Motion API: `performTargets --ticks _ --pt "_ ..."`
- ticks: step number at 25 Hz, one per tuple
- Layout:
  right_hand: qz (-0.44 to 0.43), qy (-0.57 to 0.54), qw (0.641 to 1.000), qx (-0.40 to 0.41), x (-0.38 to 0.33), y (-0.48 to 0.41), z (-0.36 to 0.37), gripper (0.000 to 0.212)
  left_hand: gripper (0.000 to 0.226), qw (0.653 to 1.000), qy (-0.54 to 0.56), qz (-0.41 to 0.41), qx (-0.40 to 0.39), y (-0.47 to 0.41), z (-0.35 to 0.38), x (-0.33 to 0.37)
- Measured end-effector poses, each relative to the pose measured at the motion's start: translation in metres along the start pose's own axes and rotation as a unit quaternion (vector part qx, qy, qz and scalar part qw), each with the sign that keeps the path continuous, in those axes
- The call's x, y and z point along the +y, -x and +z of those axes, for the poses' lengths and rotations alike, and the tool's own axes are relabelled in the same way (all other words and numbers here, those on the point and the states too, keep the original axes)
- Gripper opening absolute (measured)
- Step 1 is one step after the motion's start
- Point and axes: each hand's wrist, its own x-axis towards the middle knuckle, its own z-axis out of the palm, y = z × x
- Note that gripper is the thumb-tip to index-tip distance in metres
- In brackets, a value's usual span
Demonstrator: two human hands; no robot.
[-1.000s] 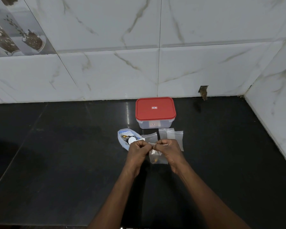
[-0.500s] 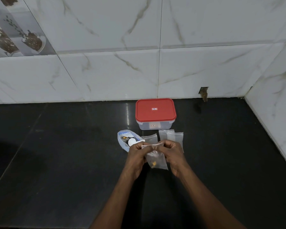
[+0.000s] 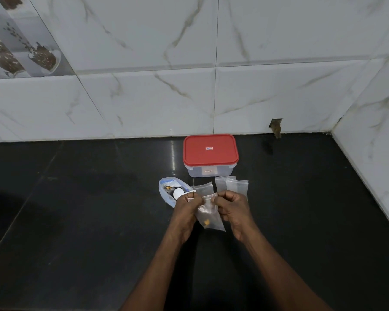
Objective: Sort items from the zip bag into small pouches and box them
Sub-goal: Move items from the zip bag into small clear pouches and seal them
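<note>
Counter [image 3: 76, 221] of black stone meets the back wall [image 3: 144, 104] in a straight seam and the side wall [image 3: 373, 135] at the right, closing a corner at the far right. Broad stretches of dark surface lie to the left and right of the things, which sit grouped near the middle.

The box [image 3: 211, 173] stands near the back wall with its red lid [image 3: 210, 153] on. Just in front of it lie flat pouches [image 3: 236, 186], overlapping, with a single pouch [image 3: 202, 188] beside them to the left. The zip bag [image 3: 165, 190] lies further left, small items showing through it, its near end hidden behind the left hand [image 3: 185, 208].

That hand and the right hand [image 3: 233, 208] are close together with fingers curled. Each pinches the top edge of one held pouch [image 3: 209, 214], which hangs between them with a yellow bit [image 3: 206, 221] near its bottom.

A small red-and-white sticker sits on the lid and another on the box front; both are too small to read. A chipped hole [image 3: 276, 126] marks the foot of the back wall.
</note>
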Motion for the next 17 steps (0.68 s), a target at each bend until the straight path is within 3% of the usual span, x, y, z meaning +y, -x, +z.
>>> performTargets --ticks 3,9,17 --pt "-0.01 0.001 1.0 0.001 0.0019 -0.0001 -0.0018 0.009 0.03 0.999 -0.011 0.015 -0.026 0.0028 0.0019 -0.0028" --pt "-0.018 0.031 0.999 -0.01 0.0028 0.0009 -0.0031 0.009 0.002 0.997 -0.049 0.053 -0.021 0.0054 0.0021 -0.0071" --pt "-0.021 0.03 0.999 -0.027 0.0075 0.0022 -0.0062 0.003 0.005 0.995 -0.069 0.061 0.028 0.0057 -0.004 -0.0055"
